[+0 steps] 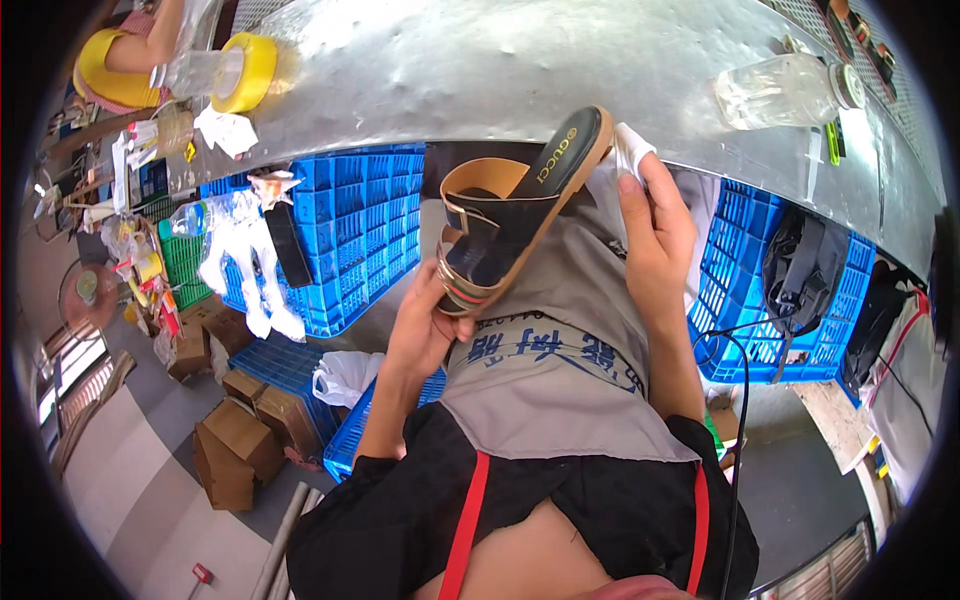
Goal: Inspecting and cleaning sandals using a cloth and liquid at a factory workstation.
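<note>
Closest to the lens is the person's own black top [370, 530] with two red straps [468, 530] over it, all chopped off by the bottom edge. Past that there's a grey apron [550, 420] with blue printing, partly lost in the folds. The sandal [545, 205] is held up at a slant over the lap, strappy end lower left, heel end upper right and overlapping the edge of the metal table [500, 70]. The left hand [425, 325] has it gripped by the strappy end, though some of those fingertips are tucked behind the sole so I can't see them. The right hand [657, 215] is pinching a white cloth [632, 152] right by the heel; can't tell if the cloth actually touches the sole, and the other fingers are mostly hidden behind the front ones. On the table there's a clear jar [775, 92] to the right and a yellow tape roll [262, 72] to the left. Top left, another person's arm [140, 48] is cut off by the dark rim. Below, a blue crate [370, 225] is half covered by limp white stuff [262, 265], maybe gloves, hard to say. Dark bundle [800, 265] over on the right is pretty murky too.
</note>
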### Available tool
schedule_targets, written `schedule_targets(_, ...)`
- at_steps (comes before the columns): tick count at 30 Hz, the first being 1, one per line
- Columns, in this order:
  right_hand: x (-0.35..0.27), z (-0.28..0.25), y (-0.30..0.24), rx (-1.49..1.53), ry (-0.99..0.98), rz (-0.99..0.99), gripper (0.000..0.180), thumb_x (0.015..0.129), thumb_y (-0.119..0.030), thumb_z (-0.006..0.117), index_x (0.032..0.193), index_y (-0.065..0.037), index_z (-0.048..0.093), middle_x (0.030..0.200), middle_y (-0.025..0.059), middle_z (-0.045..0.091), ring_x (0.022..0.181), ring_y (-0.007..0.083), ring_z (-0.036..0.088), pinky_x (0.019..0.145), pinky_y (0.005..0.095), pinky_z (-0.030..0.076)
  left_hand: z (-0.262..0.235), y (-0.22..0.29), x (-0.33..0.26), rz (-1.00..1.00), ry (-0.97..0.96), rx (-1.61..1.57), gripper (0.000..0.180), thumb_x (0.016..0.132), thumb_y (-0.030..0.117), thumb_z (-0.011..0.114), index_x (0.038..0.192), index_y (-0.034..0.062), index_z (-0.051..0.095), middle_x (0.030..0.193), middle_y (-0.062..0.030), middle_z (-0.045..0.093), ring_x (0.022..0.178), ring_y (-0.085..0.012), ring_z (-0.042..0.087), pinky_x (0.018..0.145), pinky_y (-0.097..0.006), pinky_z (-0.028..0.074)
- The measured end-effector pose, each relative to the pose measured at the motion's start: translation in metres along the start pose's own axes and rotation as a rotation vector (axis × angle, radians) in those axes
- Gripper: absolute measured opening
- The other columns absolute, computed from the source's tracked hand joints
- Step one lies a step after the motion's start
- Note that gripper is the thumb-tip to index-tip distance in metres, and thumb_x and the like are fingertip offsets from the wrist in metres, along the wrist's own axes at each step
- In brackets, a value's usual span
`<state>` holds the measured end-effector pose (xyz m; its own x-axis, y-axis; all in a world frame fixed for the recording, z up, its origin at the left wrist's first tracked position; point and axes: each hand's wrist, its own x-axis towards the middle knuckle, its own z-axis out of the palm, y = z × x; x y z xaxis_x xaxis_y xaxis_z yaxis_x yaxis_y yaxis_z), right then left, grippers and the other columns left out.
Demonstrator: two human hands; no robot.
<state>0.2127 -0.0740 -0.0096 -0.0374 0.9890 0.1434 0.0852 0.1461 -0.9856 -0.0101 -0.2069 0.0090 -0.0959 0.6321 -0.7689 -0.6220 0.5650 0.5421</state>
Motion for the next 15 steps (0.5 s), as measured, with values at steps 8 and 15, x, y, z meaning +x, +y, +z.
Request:
schedule_targets(8,0.003,0.0,0.002,0.305,0.065,0.324,0.035,0.102,-0.005,0.052,0.134,0.007,0.053,0.125,0.0097,0.062,0.111,0.0126,0.056,0.097,0.0255,0.043,0.002,0.006,0.02,-0.036,-0.424,0.646,0.019,0.096,0.005,0.051,0.113,-0.0003,0.059,0.115,-0.0089,0.063,0.092,-0.0143,0.06,0.073,-0.027,0.052)
schedule_targets(15,-0.006,-0.001,0.001,0.3,0.052,0.299,0.034,0.102,-0.004,0.05,0.134,0.006,0.053,0.123,0.0079,0.062,0.111,0.012,0.056,0.096,0.0236,0.042,0.047,0.055,0.06,0.752,-0.078,1.242,0.022,0.099,0.006,0.047,0.111,0.0006,0.065,0.103,-0.0098,0.07,0.094,-0.0155,0.065,0.079,-0.028,0.052)
